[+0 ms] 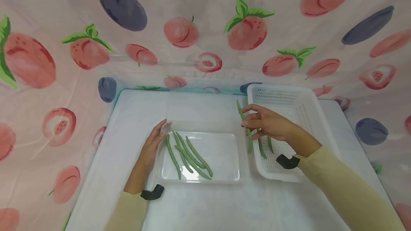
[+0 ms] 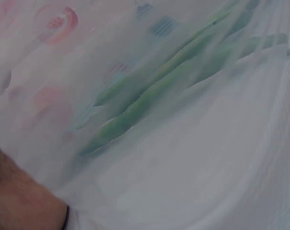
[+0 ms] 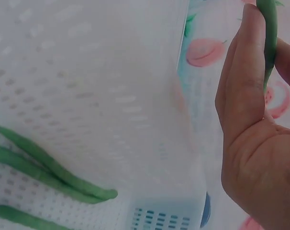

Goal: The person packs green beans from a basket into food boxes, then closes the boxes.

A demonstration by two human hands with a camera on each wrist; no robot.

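Note:
My right hand (image 1: 269, 122) pinches a green bean (image 1: 249, 140) between thumb and fingers, over the left rim of a white perforated basket (image 1: 321, 124). In the right wrist view the held green bean (image 3: 270, 36) stands nearly upright. A few more green beans (image 3: 54, 175) lie on the basket floor. My left hand (image 1: 153, 142) rests against the left side of a clear plastic box (image 1: 221, 177), fingers straight along its upper left corner. Several green beans (image 1: 192, 156) lie in the box's left half. Through the box wall, the left wrist view shows green beans (image 2: 140, 103) blurred.
Box and basket stand side by side on a white table (image 1: 199, 206), the basket on the right. Behind and around the table hangs a pink sheet (image 1: 154, 6) printed with peaches. A black band piece (image 1: 152, 192) sits at the left cuff, another (image 1: 288, 161) at the right.

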